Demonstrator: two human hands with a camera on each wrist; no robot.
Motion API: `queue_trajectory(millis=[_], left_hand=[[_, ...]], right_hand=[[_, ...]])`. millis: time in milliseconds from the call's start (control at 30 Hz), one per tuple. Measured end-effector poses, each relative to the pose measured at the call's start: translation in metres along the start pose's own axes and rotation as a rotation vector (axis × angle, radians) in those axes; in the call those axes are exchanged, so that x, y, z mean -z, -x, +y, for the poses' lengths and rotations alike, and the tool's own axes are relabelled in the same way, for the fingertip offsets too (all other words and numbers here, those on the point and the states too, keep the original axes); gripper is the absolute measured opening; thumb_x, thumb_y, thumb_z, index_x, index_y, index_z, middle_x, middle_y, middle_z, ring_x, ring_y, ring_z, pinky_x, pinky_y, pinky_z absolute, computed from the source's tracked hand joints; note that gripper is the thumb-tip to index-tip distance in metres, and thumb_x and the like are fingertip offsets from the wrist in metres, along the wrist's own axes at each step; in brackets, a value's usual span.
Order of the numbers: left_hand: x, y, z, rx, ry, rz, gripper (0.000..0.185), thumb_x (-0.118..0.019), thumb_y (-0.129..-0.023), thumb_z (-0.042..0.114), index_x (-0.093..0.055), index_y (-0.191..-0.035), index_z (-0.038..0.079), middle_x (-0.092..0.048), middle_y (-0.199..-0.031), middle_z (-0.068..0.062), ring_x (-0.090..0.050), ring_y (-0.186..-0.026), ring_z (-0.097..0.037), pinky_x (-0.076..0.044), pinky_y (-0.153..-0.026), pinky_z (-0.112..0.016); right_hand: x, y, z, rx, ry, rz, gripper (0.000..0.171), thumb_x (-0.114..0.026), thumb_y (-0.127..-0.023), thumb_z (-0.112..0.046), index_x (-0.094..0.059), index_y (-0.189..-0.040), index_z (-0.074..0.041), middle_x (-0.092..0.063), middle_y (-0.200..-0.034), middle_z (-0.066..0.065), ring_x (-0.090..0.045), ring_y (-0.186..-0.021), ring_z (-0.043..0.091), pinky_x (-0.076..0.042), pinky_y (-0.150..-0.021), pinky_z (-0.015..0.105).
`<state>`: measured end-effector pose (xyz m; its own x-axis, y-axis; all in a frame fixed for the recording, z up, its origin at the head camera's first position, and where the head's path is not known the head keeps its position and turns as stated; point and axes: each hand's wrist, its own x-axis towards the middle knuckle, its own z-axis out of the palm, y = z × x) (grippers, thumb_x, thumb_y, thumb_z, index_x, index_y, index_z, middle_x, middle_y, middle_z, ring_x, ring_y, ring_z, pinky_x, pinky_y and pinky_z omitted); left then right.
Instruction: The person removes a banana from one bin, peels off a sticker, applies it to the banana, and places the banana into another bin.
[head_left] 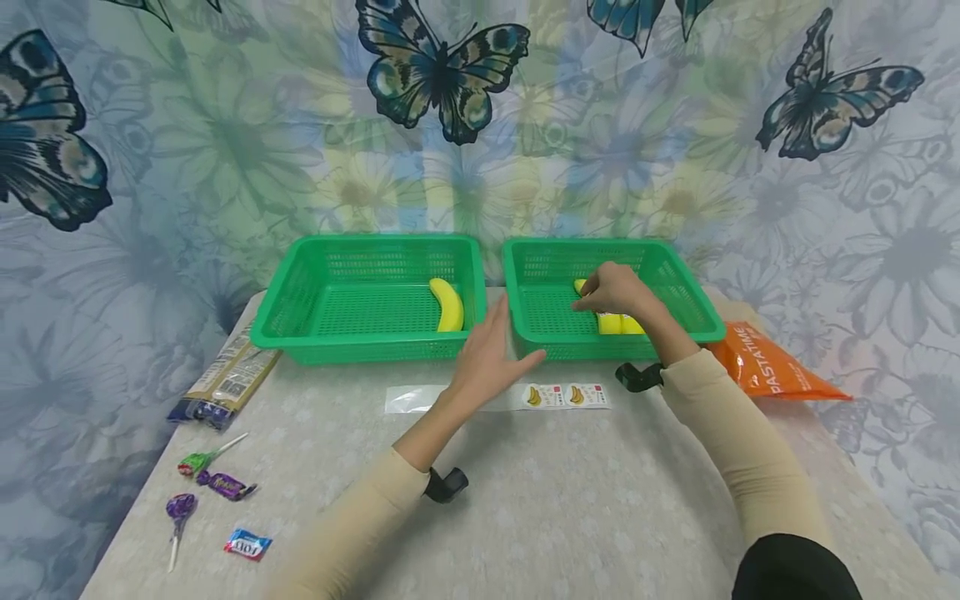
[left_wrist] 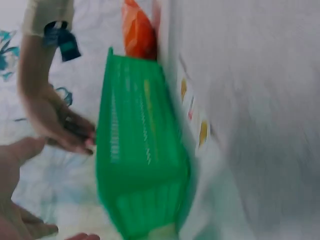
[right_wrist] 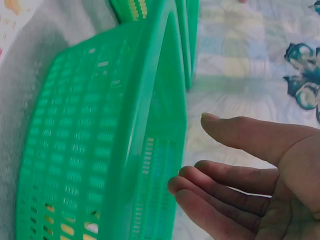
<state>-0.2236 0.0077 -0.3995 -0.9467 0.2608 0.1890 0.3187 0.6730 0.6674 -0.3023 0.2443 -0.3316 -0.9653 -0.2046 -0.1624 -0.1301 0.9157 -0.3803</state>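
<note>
A: Right hand (head_left: 615, 289) is over the right basket (head_left: 678, 279), above the yellow bananas (head_left: 618, 323) lying there. The wrist view shows its fingers (right_wrist: 220, 177) straight and relaxed, gripping nothing. Touching the fruit or just above it, cannot tell.

B: Left hand (head_left: 491, 354)?

A: Flat and spread, fingers straight, at the near edge of the gap between the two baskets, holding nothing. Its fingertips lie just beside the right basket's front corner.

B: Other fruit?

A: One banana (head_left: 447, 304) in the left basket (head_left: 300, 287), at its right side.

B: Table (head_left: 570, 500)?

A: A strip of banana stickers (head_left: 566, 396) just in front of the baskets. Orange pasta bag (head_left: 765, 367) beside the right basket. Dark packet (head_left: 225, 379) at left, with lollipops (head_left: 197, 461) and wrapped sweets (head_left: 247, 545) nearer the front left corner.
</note>
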Motion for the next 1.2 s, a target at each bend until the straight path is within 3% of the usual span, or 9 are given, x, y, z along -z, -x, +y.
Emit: queue_trajectory(millis=[167, 267, 500, 700, 833, 933, 1067, 1200], left_hand=[[0.045, 0.021, -0.021, -0.094, -0.035, -0.001, 0.096, -0.067, -0.085, 0.054, -0.014, -0.158, 0.022, -0.018, -0.165, -0.001, -0.028, -0.145, -0.039, -0.037, -0.108, -0.064], [0.073, 0.028, -0.042, -0.110, -0.046, 0.022, 0.095, -0.068, -0.086, 0.053, -0.014, -0.158, 0.022, -0.015, -0.165, 0.000, -0.024, -0.146, -0.039, -0.035, -0.109, -0.065], [0.135, 0.039, -0.103, -0.031, -0.110, 0.076, 0.100, -0.066, -0.084, 0.058, -0.006, -0.158, 0.026, -0.009, -0.166, -0.002, -0.015, -0.148, -0.045, -0.021, -0.110, -0.073], [0.175, 0.047, -0.161, 0.076, -0.191, 0.086, 0.102, -0.059, -0.087, 0.061, 0.002, -0.158, 0.021, 0.000, -0.166, -0.007, -0.008, -0.146, -0.052, -0.010, -0.106, -0.079], [0.193, 0.046, -0.195, 0.165, -0.222, 0.071, 0.106, -0.056, -0.087, 0.064, 0.006, -0.157, 0.016, 0.004, -0.165, -0.012, -0.004, -0.144, -0.056, -0.008, -0.105, -0.080], [0.200, 0.043, -0.217, 0.227, -0.191, 0.051, 0.108, -0.056, -0.086, 0.066, 0.008, -0.157, 0.016, 0.009, -0.165, -0.014, 0.000, -0.143, -0.058, -0.009, -0.102, -0.082], [0.200, 0.040, -0.239, 0.272, -0.103, 0.014, 0.110, -0.056, -0.086, 0.067, 0.012, -0.156, 0.016, 0.016, -0.164, -0.011, 0.005, -0.146, -0.053, -0.011, -0.103, -0.081], [0.197, 0.038, -0.252, 0.276, -0.052, 0.030, 0.109, -0.056, -0.087, 0.067, 0.012, -0.156, 0.016, 0.015, -0.164, -0.009, 0.004, -0.149, -0.047, -0.013, -0.108, -0.076]], right_hand=[[-0.005, 0.006, -0.013, 0.032, 0.003, 0.010, 0.046, -0.073, -0.087, -0.032, -0.068, -0.120, 0.000, -0.066, -0.123, 0.023, -0.065, -0.107, 0.035, -0.056, -0.087, 0.047], [-0.008, 0.010, -0.018, 0.046, -0.013, 0.007, 0.044, -0.073, -0.087, -0.031, -0.068, -0.119, 0.000, -0.065, -0.123, 0.024, -0.063, -0.111, 0.037, -0.055, -0.088, 0.047], [-0.013, 0.019, -0.029, 0.058, -0.044, 0.007, 0.045, -0.073, -0.087, -0.031, -0.068, -0.120, -0.002, -0.067, -0.120, 0.021, -0.063, -0.109, 0.034, -0.056, -0.086, 0.044], [-0.019, 0.023, -0.039, 0.088, -0.069, 0.010, 0.044, -0.075, -0.085, -0.030, -0.069, -0.117, -0.002, -0.070, -0.115, 0.018, -0.067, -0.104, 0.031, -0.057, -0.084, 0.042], [-0.021, 0.025, -0.045, 0.112, -0.051, 0.026, 0.043, -0.076, -0.084, -0.029, -0.070, -0.116, -0.001, -0.072, -0.111, 0.017, -0.069, -0.102, 0.029, -0.057, -0.084, 0.042], [-0.023, 0.027, -0.049, 0.131, -0.048, 0.027, 0.044, -0.077, -0.083, -0.028, -0.070, -0.115, 0.000, -0.073, -0.109, 0.016, -0.069, -0.100, 0.028, -0.057, -0.084, 0.041], [-0.027, 0.029, -0.054, 0.150, -0.065, 0.013, 0.042, -0.076, -0.084, -0.028, -0.070, -0.115, 0.000, -0.074, -0.107, 0.015, -0.070, -0.098, 0.026, -0.058, -0.083, 0.039], [-0.029, 0.032, -0.058, 0.157, -0.083, 0.001, 0.041, -0.076, -0.084, -0.028, -0.070, -0.115, -0.002, -0.074, -0.107, 0.014, -0.070, -0.098, 0.025, -0.058, -0.082, 0.038]])
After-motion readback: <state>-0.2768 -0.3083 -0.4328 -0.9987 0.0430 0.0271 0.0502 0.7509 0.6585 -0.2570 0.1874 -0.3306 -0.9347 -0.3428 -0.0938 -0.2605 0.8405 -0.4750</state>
